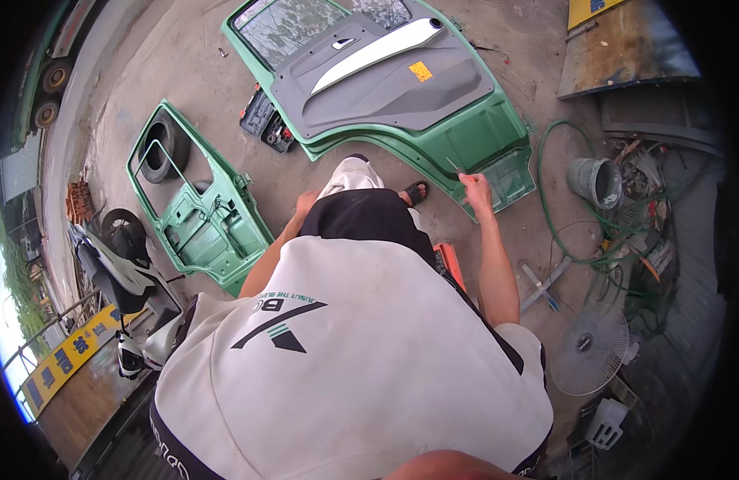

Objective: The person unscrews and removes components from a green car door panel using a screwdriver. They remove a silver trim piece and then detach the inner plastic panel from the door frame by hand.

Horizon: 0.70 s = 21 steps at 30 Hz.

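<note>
A green vehicle door [465, 136] with a window lies ahead of me on the ground. A grey trim panel [393, 88] with a long white strip [377, 54] covers much of its inner side. Over the door's lower right corner, my right hand [475, 192] is closed on a thin rod-like tool [453, 165]. The tool's slim end points toward the green metal; I cannot tell whether it touches. My left hand [307, 202] rests by my left knee, partly hidden by my clothing, and its fingers do not show clearly.
An open black tool case [265, 120] lies left of the door. Further left is a stripped green door [201, 228] beside a tyre [165, 146]. A motorcycle [129, 280] stands at left. On my right are a bucket [595, 182], a green hose [543, 188] and a fan [589, 350].
</note>
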Available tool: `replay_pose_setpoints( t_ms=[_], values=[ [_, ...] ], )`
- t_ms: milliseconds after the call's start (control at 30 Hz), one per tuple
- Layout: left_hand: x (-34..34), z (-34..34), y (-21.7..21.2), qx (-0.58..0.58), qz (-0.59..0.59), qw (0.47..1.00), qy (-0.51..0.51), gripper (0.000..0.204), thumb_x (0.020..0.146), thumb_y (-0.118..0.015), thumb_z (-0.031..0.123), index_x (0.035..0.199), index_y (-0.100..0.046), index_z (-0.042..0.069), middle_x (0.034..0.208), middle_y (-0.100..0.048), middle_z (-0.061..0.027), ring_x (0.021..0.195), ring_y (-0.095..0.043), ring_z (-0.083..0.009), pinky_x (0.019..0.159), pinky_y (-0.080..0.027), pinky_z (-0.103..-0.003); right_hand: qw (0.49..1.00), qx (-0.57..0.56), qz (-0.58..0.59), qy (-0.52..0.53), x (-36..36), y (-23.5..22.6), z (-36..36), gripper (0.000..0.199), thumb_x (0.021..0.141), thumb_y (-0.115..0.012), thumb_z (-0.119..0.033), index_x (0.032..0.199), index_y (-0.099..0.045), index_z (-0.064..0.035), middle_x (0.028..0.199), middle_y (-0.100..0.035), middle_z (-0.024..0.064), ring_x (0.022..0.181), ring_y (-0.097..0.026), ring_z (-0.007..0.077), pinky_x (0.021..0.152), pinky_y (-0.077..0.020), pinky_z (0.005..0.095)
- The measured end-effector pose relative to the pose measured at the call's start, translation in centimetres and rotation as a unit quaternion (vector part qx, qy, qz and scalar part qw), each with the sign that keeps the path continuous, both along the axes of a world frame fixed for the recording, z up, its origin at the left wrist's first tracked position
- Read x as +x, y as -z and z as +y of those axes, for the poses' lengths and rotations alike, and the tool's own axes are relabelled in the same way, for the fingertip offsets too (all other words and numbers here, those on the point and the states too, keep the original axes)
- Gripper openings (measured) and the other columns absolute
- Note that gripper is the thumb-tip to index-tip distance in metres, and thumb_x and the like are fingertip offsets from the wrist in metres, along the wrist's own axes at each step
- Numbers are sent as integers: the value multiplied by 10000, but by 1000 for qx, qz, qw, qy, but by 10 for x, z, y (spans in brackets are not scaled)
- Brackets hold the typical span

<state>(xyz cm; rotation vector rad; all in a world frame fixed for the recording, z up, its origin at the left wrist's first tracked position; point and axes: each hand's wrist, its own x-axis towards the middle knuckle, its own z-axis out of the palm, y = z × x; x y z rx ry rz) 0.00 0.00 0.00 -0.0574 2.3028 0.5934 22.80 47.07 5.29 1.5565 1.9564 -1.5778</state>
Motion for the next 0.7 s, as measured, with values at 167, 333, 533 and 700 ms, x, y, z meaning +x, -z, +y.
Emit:
replay_pose_setpoints(
  t_ms=[167,333,533,700],
  values=[
    [41,8,-1,2,-59,982,181,376,895,-628,382,1024,-739,46,1081,-728,-221,1065,-677,-414,907,-535,-461,996,-30,58,62,2,6,50,341,935,-729,-339,1033,-616,-32,682,-504,-13,562,-498,90,506,-486,280],
    [48,14,-6,-48,-27,997,-60,381,872,-632,373,1020,-732,37,1083,-718,-243,1079,-671,-428,903,-528,-494,996,-66,44,35,-36,7,31,327,934,-735,-330,1014,-616,-36,683,-510,-16,551,-496,93,513,-480,277],
    [43,-42,15,-83,-59,993,-53,418,889,-615,385,1052,-747,24,1143,-718,-225,1121,-667,-408,947,-521,-472,990,-101,57,-85,-98,-6,-55,318,932,-740,-322,1006,-633,-31,652,-538,-8,531,-513,97,506,-457,275],
    [-11,-95,34,-29,-90,995,-35,446,891,-653,436,1052,-759,34,1108,-733,-218,1112,-681,-391,938,-529,-451,992,-105,52,-49,-159,-7,-110,321,930,-746,-315,1018,-636,-27,652,-541,-5,525,-519,101,501,-454,276]
  ],
)
